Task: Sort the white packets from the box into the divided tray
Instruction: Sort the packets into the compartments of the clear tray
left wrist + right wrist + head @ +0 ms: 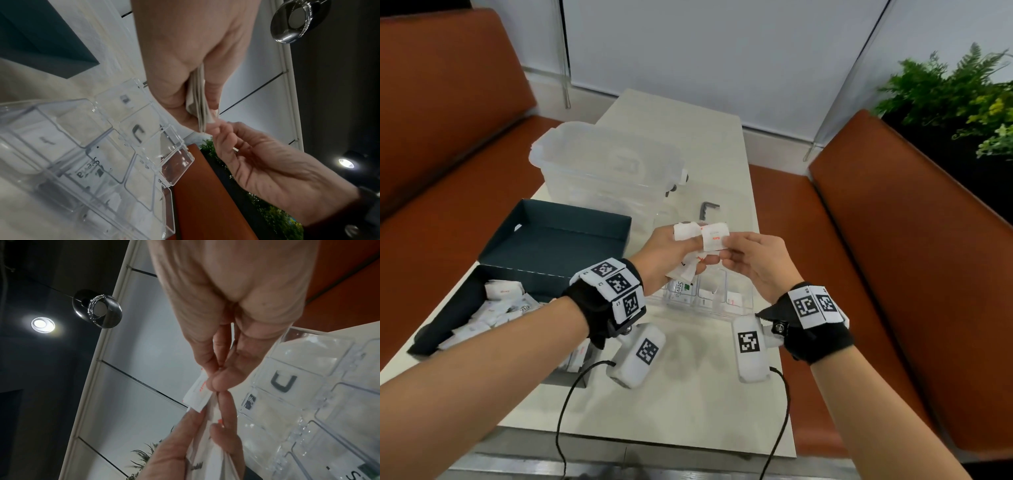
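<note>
Both hands above tray point(736, 310): left hand point(667, 253) clutches a bunch of packets point(688, 233), right hand point(753, 260) pinches one packet point(715, 238). Bunch count unclear. More packets in box point(493, 240), partly hidden by forearm. Stevia label readable in head and left-wrist views.

white packets point(715, 237), dark teal box point(558, 236), clear tray point(736, 310)

"Stevia" on a packet point(681, 287) in the divided tray point(746, 301)
</note>
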{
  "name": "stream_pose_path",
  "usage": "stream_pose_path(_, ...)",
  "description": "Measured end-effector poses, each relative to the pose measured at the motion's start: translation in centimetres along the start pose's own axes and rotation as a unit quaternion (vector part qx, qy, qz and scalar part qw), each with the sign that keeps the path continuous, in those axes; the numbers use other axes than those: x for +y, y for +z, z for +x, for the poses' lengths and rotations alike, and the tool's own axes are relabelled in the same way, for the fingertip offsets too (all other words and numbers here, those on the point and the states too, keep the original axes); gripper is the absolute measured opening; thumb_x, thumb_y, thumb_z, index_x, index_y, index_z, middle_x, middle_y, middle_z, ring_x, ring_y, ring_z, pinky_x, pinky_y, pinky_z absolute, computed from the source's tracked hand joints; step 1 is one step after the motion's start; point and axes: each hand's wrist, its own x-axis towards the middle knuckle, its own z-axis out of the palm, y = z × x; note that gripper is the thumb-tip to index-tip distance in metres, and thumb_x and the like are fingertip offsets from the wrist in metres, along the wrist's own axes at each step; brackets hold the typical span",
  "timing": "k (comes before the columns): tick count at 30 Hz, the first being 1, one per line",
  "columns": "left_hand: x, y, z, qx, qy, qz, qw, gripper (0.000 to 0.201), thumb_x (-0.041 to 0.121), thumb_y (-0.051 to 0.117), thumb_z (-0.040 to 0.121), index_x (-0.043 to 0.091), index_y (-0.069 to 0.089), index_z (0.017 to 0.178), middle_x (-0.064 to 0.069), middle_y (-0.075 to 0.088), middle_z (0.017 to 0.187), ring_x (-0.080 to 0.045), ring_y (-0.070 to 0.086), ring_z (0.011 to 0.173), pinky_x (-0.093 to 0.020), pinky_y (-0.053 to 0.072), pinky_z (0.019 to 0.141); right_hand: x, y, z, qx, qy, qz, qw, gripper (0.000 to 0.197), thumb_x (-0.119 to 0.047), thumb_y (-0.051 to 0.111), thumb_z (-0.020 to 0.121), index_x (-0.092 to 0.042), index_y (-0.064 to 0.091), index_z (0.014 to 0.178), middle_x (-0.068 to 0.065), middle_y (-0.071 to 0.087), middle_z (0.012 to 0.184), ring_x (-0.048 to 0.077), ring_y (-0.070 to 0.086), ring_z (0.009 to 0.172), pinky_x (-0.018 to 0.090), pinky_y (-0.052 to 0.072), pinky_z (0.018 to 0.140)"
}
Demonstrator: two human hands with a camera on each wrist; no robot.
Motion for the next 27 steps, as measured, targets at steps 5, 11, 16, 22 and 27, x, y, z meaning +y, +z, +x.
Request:
stream_pose_path(5,0.1,0.0,0.1,-0.037,-0.060,0.001,0.998,0.038,0.035,0.056,0.096,0.005,0.060,0.119,-0.020,0.072,0.100,-0.030,0.066,0.083,-0.025,0.054,0.056,-0.4,-1.6,0.3,0.004,-0.002,-0.057,0.998,0.008,0.003,0.061,0.088,0.008,0.064,0.093,0.014,0.066,0.069,0.015,0.063,0.055,0.022,0.054,0.054)
stream_pose_path(11,-0.4,0.9,0.6,-0.039,-0.024,0.008,0.999,0.029,0.015,0.065,0.091,0.003,0.062,0.118,-0.023,0.072,0.097,-0.026,0.071,0.080,-0.023,0.053,0.054,-0.8,-3.1,0.4,-0.005,-0.015,-0.124,0.992,0.018,-0.002,0.064,0.087,0.013,0.065,0.098,0.017,0.063,0.072,0.018,0.062,0.056,0.025,0.055,0.055)
stream_pose_path(16,-0.8,1.6,0.9,-0.041,-0.004,0.020,0.999,0.021,0.006,0.062,0.092,0.005,0.064,0.113,-0.025,0.071,0.096,-0.024,0.071,0.074,-0.023,0.053,0.054,-0.8,-4.2,0.4,-0.009,-0.019,-0.143,0.990,0.024,-0.009,0.067,0.088,0.011,0.065,0.100,0.018,0.063,0.079,0.019,0.061,0.059,0.024,0.054,0.056)
stream_pose_path(22,-1.7,2.2,1.0,-0.026,-0.004,0.028,0.999,0.027,0.010,0.064,0.092,-0.003,0.062,0.115,-0.025,0.071,0.094,-0.026,0.070,0.075,-0.023,0.052,0.053,-0.7,-4.8,0.9,-0.008,-0.052,-0.156,0.986,0.019,-0.006,0.066,0.087,0.000,0.068,0.105,0.009,0.069,0.083,0.013,0.058,0.054,0.023,0.053,0.053)
stream_pose_path(27,-2.2,1.8,0.6,-0.011,-0.019,0.017,1.000,0.025,0.014,0.065,0.092,-0.002,0.063,0.111,-0.027,0.069,0.099,-0.029,0.067,0.079,-0.024,0.052,0.054,-1.0,-7.4,3.5,0.091,-0.113,-0.318,0.937,0.015,-0.014,0.069,0.085,-0.013,0.072,0.100,-0.003,0.070,0.082,0.006,0.057,0.061,0.021,0.053,0.062)
